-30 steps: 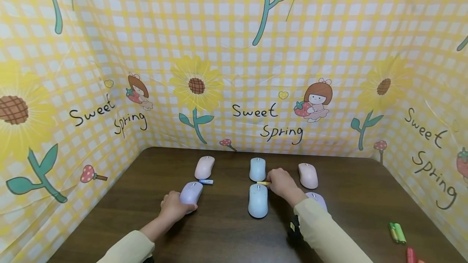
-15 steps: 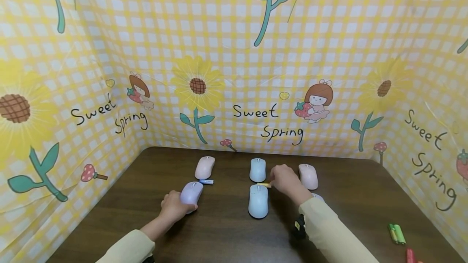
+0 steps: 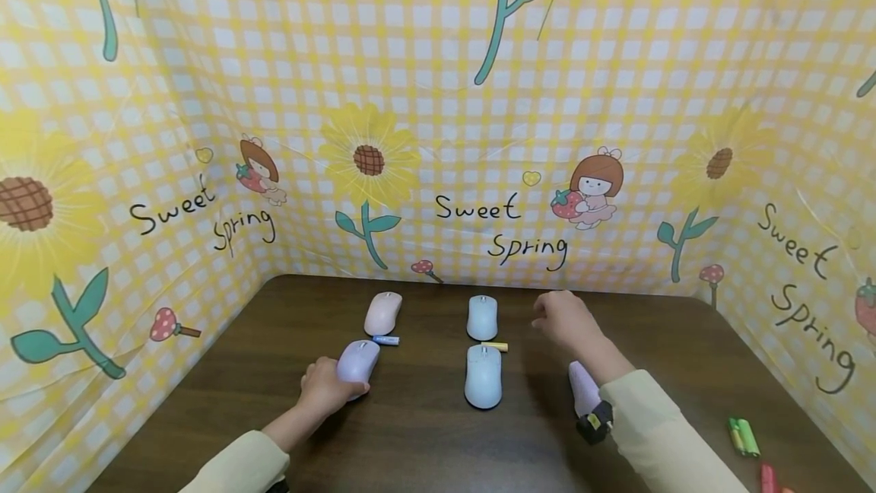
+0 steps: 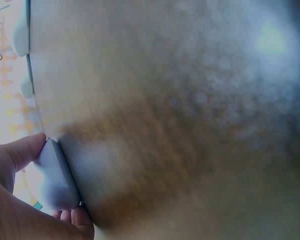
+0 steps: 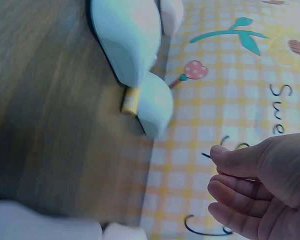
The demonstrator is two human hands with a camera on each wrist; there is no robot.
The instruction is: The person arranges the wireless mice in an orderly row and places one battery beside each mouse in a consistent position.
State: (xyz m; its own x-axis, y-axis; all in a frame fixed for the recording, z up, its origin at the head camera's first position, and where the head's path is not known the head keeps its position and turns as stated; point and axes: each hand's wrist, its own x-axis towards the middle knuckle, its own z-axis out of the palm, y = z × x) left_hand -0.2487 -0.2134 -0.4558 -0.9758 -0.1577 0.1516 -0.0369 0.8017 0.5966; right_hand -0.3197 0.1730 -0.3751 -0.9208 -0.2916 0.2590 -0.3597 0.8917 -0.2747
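Observation:
My left hand (image 3: 328,388) grips a lavender computer mouse (image 3: 359,362) at the left, thumb on its near side. In the left wrist view this mouse (image 4: 55,180) sits between thumb and fingers. A blue battery (image 3: 386,340) lies just beyond it, near a pink mouse (image 3: 384,313). My right hand (image 3: 571,322) is above the table's right side, holding nothing, fingers loosely bent. Left of it, a yellow battery (image 3: 496,347) lies between two light blue mice, the far one (image 3: 482,316) and the near one (image 3: 483,377). Under my right forearm shows another lavender mouse (image 3: 584,388).
Two green batteries (image 3: 743,437) and a red object (image 3: 769,478) lie at the right front of the dark wooden table (image 3: 424,440). A yellow checked cloth (image 3: 438,135) hangs around the back and sides. My right hand hides the far right pink mouse.
My right hand has let go of the yellow battery between the blue mice and moved right, now covering the far right pink mouse. My left hand keeps its place on the lavender mouse.

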